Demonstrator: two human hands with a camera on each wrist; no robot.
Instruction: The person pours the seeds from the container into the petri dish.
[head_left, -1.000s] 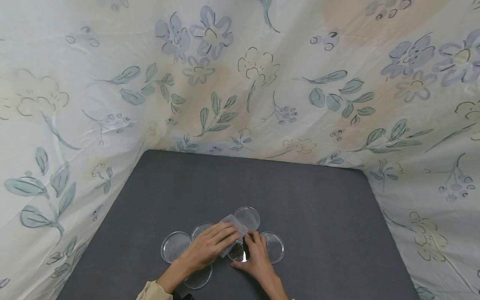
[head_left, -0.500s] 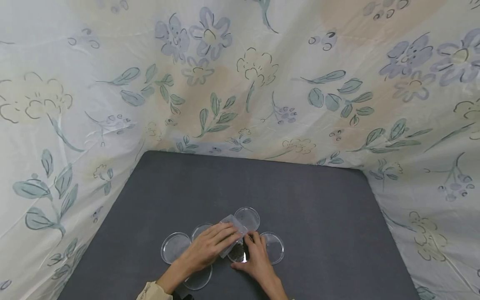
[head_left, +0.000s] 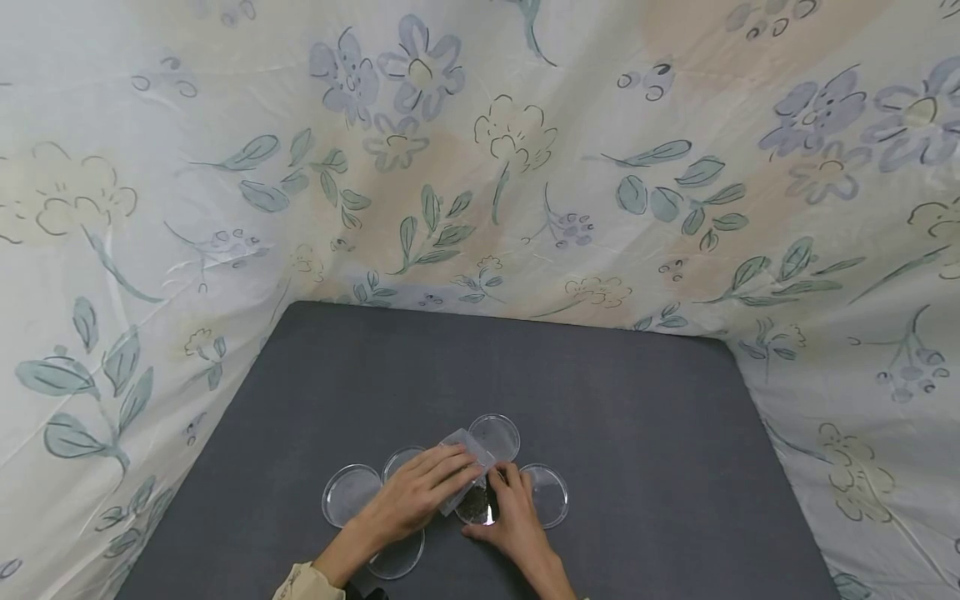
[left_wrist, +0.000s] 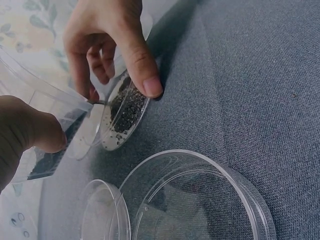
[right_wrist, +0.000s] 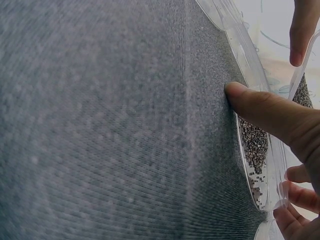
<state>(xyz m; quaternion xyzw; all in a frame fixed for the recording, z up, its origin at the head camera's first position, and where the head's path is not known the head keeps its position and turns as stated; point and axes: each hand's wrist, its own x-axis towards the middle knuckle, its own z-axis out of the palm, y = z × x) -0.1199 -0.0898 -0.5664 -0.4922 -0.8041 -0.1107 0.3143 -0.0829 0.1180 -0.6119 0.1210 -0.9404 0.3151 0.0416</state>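
Observation:
In the head view my left hand [head_left: 420, 492] grips a clear plastic box [head_left: 459, 442], fingers across its upper side. The left wrist view shows my left thumb [left_wrist: 42, 131] on the tilted box, with dark granules [left_wrist: 52, 162] inside. The box's edge is right at a petri dish [left_wrist: 111, 140] that holds a patch of similar dark grains [left_wrist: 129, 107]. My right hand [head_left: 517, 512] holds this dish by its rim, thumb on the near side and fingers on the far side. In the right wrist view the right thumb [right_wrist: 265, 107] lies across the dish's edge.
Several other clear petri dishes stand around the hands, among them a left dish [head_left: 351, 495], a far dish [head_left: 495, 437], a right dish [head_left: 546, 496] and a near dish [head_left: 397, 557]. A grey cloth covers the table [head_left: 615, 417]. Floral curtains [head_left: 525, 167] hang behind and beside it.

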